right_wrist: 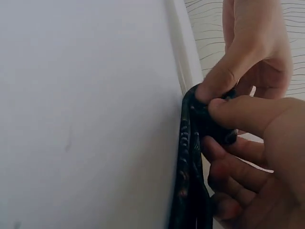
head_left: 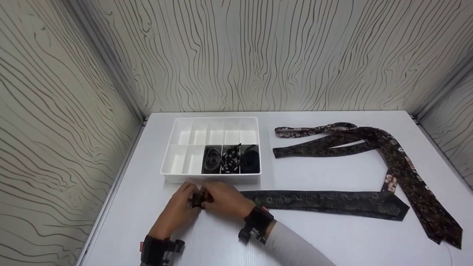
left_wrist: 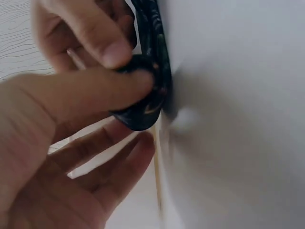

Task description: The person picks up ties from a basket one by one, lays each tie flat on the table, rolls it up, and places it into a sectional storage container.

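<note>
A dark green patterned necktie [head_left: 325,203] lies stretched across the front of the table, its pointed wide end to the right. Its left end is wound into a small roll [left_wrist: 138,112], which both hands pinch just in front of the tray. My left hand [head_left: 181,205] has its thumb pressed on one face of the roll. From the other side my right hand [head_left: 225,199] holds it between thumb and fingers, as the right wrist view shows. The unrolled length [right_wrist: 186,176] trails away from the roll beneath my right hand.
Behind the hands stands a white divided tray [head_left: 212,178]. Three rolled dark ties, a striped-looking one [head_left: 212,159], a black-and-white one [head_left: 231,160] and a navy one [head_left: 250,160], fill its front right compartments. Brown floral ties [head_left: 402,162] lie loosely at the right. Patterned panels [head_left: 255,55] enclose the table.
</note>
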### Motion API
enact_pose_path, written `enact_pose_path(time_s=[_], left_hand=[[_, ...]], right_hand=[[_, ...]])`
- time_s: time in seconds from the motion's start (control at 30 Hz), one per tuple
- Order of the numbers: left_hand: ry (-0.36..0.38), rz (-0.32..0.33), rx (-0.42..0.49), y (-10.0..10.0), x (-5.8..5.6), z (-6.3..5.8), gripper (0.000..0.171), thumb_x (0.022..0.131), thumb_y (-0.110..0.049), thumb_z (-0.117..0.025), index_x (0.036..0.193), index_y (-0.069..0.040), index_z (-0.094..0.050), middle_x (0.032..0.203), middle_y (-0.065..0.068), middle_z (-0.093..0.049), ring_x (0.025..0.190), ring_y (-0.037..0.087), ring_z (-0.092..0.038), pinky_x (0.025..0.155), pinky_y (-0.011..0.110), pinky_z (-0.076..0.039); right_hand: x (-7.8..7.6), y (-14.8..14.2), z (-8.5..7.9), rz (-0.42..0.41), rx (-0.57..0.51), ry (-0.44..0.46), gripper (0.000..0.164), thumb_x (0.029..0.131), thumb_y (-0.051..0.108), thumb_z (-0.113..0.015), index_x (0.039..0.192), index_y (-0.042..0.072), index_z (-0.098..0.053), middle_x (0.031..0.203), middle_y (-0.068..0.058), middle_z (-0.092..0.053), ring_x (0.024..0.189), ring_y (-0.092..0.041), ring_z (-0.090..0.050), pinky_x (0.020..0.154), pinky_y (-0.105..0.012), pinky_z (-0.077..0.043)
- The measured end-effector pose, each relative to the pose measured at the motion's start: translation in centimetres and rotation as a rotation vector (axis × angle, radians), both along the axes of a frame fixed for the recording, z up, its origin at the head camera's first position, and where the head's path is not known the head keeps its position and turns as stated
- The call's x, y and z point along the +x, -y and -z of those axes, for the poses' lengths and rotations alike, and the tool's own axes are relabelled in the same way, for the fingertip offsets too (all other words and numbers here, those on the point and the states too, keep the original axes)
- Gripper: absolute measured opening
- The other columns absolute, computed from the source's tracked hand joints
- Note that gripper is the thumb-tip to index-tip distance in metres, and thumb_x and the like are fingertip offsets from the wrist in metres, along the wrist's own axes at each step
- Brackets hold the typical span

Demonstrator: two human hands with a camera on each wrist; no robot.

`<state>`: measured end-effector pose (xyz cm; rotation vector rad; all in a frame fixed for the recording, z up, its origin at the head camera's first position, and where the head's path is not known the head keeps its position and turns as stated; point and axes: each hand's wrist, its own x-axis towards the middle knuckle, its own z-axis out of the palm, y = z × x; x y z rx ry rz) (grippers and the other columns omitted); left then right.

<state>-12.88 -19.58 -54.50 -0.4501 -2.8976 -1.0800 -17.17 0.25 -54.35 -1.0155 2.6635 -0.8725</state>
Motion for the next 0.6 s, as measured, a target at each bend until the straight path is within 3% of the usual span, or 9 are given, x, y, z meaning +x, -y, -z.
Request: enact_pose_path(time_s=[0.1,0.23,0.4,0.6], left_hand=[[0.0,0.03,-0.007,-0.2,0.0,-0.1,0.04,0.077,0.013,-0.079,0.107,-0.013,-0.071,0.114,-0.002,-0.065,0.105,0.018,-0.062,0.09,0.037,-0.057],[0.008,0.038,-0.033,-0.5,0.0,-0.4,0.036,0.078,0.007,-0.082,0.107,-0.013,-0.074,0.113,-0.001,-0.068,0.11,0.02,-0.061,0.096,0.043,-0.056],[0.029,0.07,0.027,-1.0,-0.2,-0.2,0.038,0.081,0.003,-0.084,0.112,-0.012,-0.068,0.115,0.0,-0.066,0.111,0.021,-0.065,0.098,0.045,-0.057],[0.004,0.142,0.047,-1.2,0.0,-0.4,0.035,0.079,0.001,-0.086,0.107,-0.015,-0.074,0.111,-0.006,-0.065,0.104,0.014,-0.063,0.092,0.036,-0.058]], right_hand=[[0.3,-0.3,-0.2,0.008,0.113,-0.108,0.035,0.095,0.028,-0.08,0.126,0.017,-0.068,0.12,0.001,-0.071,0.102,-0.015,-0.069,0.09,-0.03,-0.058],[0.6,-0.7,-0.2,0.0,0.193,-0.187,0.04,0.093,0.039,-0.081,0.123,0.017,-0.068,0.122,0.002,-0.068,0.101,-0.015,-0.069,0.086,-0.03,-0.059],[0.5,-1.8,0.5,0.023,0.151,-0.203,0.029,0.094,0.034,-0.081,0.114,0.016,-0.071,0.106,0.004,-0.07,0.091,-0.013,-0.069,0.08,-0.027,-0.058],[1.0,-3.4,0.9,0.012,0.086,-0.139,0.04,0.09,0.042,-0.084,0.12,0.019,-0.071,0.108,0.006,-0.071,0.092,-0.01,-0.066,0.081,-0.025,-0.055]])
